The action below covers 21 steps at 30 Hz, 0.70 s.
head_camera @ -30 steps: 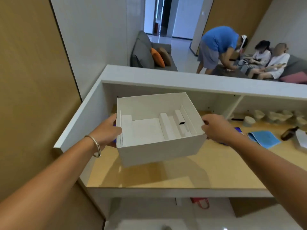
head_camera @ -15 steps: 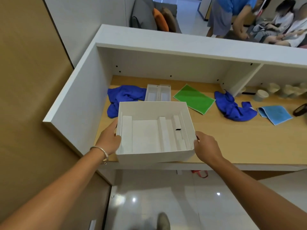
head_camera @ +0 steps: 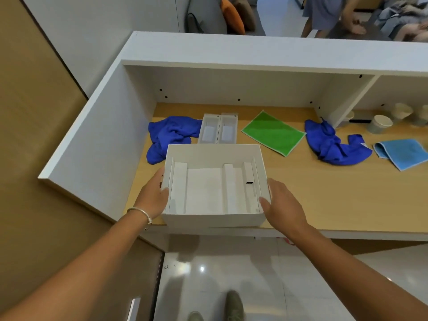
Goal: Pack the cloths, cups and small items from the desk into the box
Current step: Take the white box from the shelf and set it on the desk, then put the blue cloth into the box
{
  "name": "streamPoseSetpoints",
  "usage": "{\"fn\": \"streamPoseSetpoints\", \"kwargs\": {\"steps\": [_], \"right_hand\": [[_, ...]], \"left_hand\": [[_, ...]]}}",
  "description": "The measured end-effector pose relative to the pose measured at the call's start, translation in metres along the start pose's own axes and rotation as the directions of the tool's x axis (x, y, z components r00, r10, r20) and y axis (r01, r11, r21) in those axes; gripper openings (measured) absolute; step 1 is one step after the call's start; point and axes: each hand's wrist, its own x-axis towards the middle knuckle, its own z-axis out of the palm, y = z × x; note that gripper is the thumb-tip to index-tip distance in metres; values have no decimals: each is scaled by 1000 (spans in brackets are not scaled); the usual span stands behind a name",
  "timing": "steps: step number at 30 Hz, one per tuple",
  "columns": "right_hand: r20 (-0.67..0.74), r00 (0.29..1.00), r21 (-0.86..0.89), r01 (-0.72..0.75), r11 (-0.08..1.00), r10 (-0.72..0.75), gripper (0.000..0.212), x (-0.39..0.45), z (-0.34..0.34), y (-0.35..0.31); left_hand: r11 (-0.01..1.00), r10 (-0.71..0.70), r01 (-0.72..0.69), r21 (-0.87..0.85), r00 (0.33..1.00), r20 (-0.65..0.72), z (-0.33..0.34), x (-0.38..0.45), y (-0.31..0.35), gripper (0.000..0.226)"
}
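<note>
Here the wooden surface (head_camera: 324,200) carries everything, and the white cardboard box (head_camera: 214,186) stands at its near edge, empty, with low paper dividers inside. The left hand (head_camera: 152,198) lies flat against the box's left wall; the right hand (head_camera: 283,205) has loose, spread fingers at the right wall, and I cannot tell if it touches. Both grips hold nothing. Beyond the box, away from the grips, lie soft things: a crumpled dark blue cloth (head_camera: 171,135) nearer the left hand, a flat green cloth (head_camera: 273,133) with its long axis diagonal, another dark blue cloth (head_camera: 333,144), a light blue cloth (head_camera: 403,154), then small pale cups (head_camera: 379,123) far right
</note>
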Motion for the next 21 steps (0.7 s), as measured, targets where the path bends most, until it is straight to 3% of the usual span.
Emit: {"fn": "streamPoseSetpoints", "kwargs": {"steps": [4, 10, 16, 21], "right_hand": [[14, 989, -111, 150, 982, -150, 65, 18, -10, -3], [50, 973, -169, 230, 958, -225, 67, 63, -14, -20], [15, 965, -159, 262, 952, -263, 65, 128, -12, -46], [5, 973, -187, 226, 956, -229, 67, 205, 4, -78]], "left_hand": [[978, 108, -100, 185, 994, -35, -4, -2, 7, 57], [947, 15, 20, 321, 994, -107, -28, 20, 4, 58], [946, 126, -69, 318, 979, -163, -53, 88, 8, 39], [940, -37, 66, 334, 995, -93, -61, 189, -16, 61]]}}
